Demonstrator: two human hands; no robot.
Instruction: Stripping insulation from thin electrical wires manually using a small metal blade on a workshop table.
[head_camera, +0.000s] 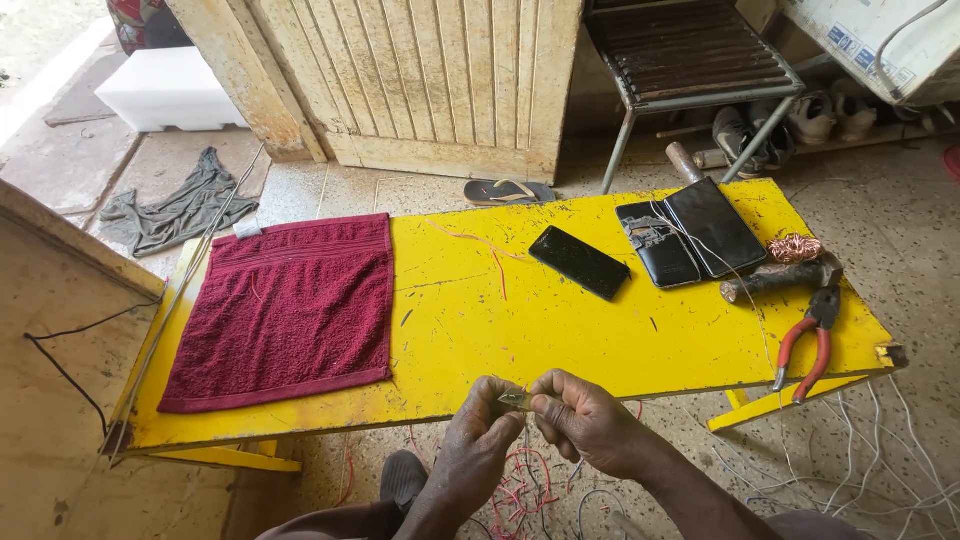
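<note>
A yellow table (560, 330) with scratched, chipped paint spans the view; its near edge runs just above both hands. A dark red towel (285, 310) lies flat over the left part of the table, reaching close to the far and near edges. Near the far right corner an open black wallet case (690, 232) lies spread, its two halves side by side, with a thin white wire crossing it; what the pockets hold cannot be made out. A black phone (580, 262) lies screen up, at a slant, just left of the case near the middle of the table. At the right edge, red-handled pliers (808, 345) point their handles over the near right corner, beside a dark wooden-handled tool (775, 278) and a small coil of copper wire (795, 247). Thin red wire strands (492, 255) lie loose on the table centre. Below the near edge, the left hand (478, 450) and right hand (590, 420) meet, fingertips together, pinching a small, pale, metallic-looking piece (514, 400) between them; it is mostly hidden by the fingers, and its exact shape cannot be told. It is held in the air off the table, just in front of the near edge, above a tangle of red and white wires (525, 485) on the floor.
</note>
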